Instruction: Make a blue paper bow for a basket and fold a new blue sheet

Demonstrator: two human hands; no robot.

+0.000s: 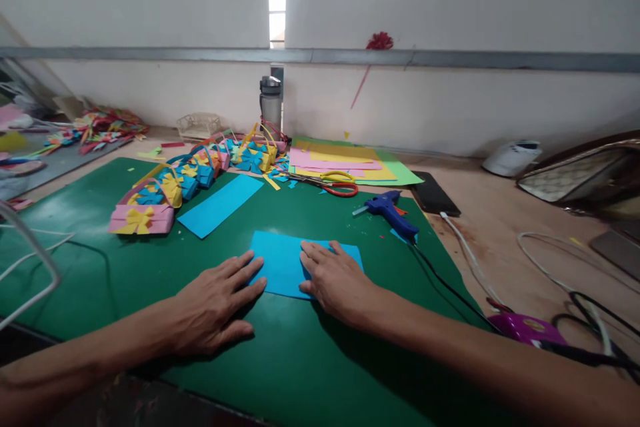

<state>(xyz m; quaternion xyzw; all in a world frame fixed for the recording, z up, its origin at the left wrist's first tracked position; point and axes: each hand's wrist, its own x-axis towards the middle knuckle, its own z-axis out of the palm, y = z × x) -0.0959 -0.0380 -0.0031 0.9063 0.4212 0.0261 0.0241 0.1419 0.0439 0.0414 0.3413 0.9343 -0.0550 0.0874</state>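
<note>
A sheet of blue paper [283, 263] lies on the green board [240, 367] in front of me. My left hand [215, 303] rests flat with fingers spread, its fingertips on the sheet's left edge and its thumb on the board. On the right half of the sheet lies my right hand [335, 280], palm down and fingers stretched out, covering part of the paper. Farther off, a second blue paper strip [220, 207] lies at a slant, apart from both hands. Neither hand grips anything.
Small folded paper baskets [143, 219] stand in a row at the back left. Behind are a bottle [271, 107], coloured paper sheets [340, 163] and scissors [340, 188]. A blue glue gun [387, 208] with its cord, a phone [435, 193] and a purple device [527, 327] lie on the right.
</note>
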